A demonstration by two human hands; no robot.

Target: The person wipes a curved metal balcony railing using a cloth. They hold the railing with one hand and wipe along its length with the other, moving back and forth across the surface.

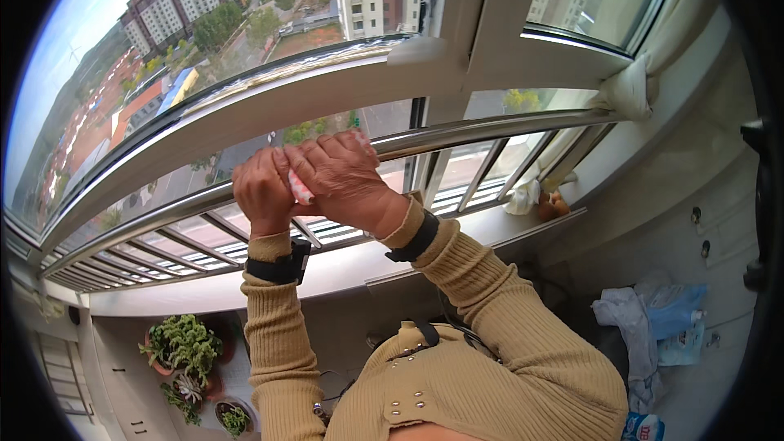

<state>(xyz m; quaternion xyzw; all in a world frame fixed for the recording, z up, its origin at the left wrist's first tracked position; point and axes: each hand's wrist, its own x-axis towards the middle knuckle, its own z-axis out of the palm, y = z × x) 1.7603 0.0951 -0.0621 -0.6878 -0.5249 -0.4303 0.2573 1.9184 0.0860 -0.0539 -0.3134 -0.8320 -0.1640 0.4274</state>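
Observation:
Both of my hands are together on the polished metal handrail (453,135) of a window guard. A pink and white patterned cloth (299,188) is pressed between them, and a bit of it shows past the fingers on the far side. My left hand (262,191) is closed round the rail, with the cloth at its right edge. My right hand (343,177) lies over the cloth and rail, its fingertips touching my left hand. How far the cloth wraps the rail is hidden under the hands.
Upright metal bars (184,251) run below the rail, behind a white sill (184,291). Large framed windows stand beyond. A tied curtain (631,89) hangs at right, above onions (553,205) on the sill. Potted plants (187,343) stand lower left; plastic packs (677,318) lie lower right.

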